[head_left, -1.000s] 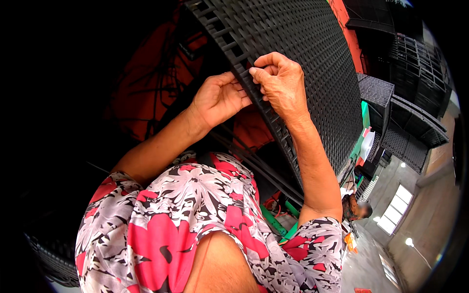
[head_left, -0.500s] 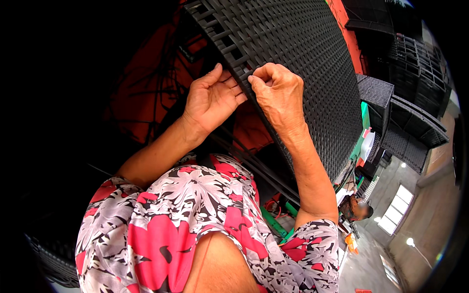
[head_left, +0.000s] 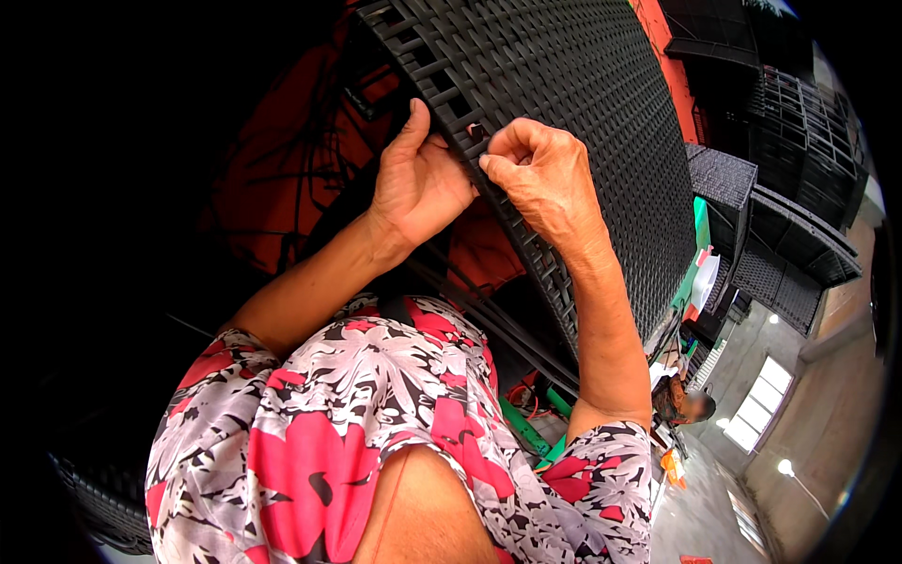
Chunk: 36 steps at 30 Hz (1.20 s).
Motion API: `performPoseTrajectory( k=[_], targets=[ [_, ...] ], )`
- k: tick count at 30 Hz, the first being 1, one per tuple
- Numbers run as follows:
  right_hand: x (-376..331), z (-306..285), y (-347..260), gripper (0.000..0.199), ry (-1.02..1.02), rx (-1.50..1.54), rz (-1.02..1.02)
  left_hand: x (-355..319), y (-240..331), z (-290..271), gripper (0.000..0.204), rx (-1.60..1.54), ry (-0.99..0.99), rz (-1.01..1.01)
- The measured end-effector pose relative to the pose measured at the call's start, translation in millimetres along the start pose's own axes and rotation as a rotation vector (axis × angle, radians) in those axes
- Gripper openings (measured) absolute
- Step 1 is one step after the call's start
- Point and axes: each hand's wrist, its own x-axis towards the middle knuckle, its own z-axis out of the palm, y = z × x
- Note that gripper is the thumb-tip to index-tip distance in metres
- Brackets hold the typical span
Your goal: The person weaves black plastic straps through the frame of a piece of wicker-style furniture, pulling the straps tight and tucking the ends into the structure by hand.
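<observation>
A large black woven wicker panel (head_left: 592, 141) slants down in front of me. Along its left edge, the weave is looser, with open gaps between the strands. My left hand (head_left: 413, 193) is at that edge, thumb raised and fingers spread behind the panel, where their tips are partly hidden. On the panel's front side, my right hand (head_left: 550, 183) pinches thumb and forefinger together right at the edge. Whatever sits between those fingertips is too small to make out. Through a gap above the right fingertips, a small light patch shows.
Black bars (head_left: 489, 324) run below the panel. Orange-red material (head_left: 301, 122) lies in the shadow to the left. Green tubes (head_left: 526, 428) are low near my body. Black wicker furniture (head_left: 785, 235) stands at the right, and another person (head_left: 678, 402) is farther off.
My left hand has shifted slightly right and its fingers reach further behind the panel edge, thumb higher. My right hand has moved a little to the right, still pinching.
</observation>
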Motion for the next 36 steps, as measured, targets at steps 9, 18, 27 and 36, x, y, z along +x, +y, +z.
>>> performPoseTrajectory(
  k=[9, 18, 27, 36],
  targets=[
    [24.9, 18.0, 0.3, 0.008, 0.277, 0.162, -0.318, -0.9, 9.7, -2.0, 0.048, 0.102, -0.109, -0.027],
    [35.8, 0.4, -22.4, 0.017, -0.100, 0.376, 0.142, 6.4, 32.5, 7.6, 0.035, 0.191, -0.098, 0.086],
    [61.2, 1.2, -28.1, 0.016, -0.188, 0.171, 0.177, 1.3, 28.7, -1.9, 0.027, 0.258, -0.086, 0.070],
    [49.2, 10.8, -22.3, 0.015, 0.041, -0.008, -0.187, 1.2, 30.8, 4.2, 0.020, 0.134, 0.025, 0.167]
  ],
)
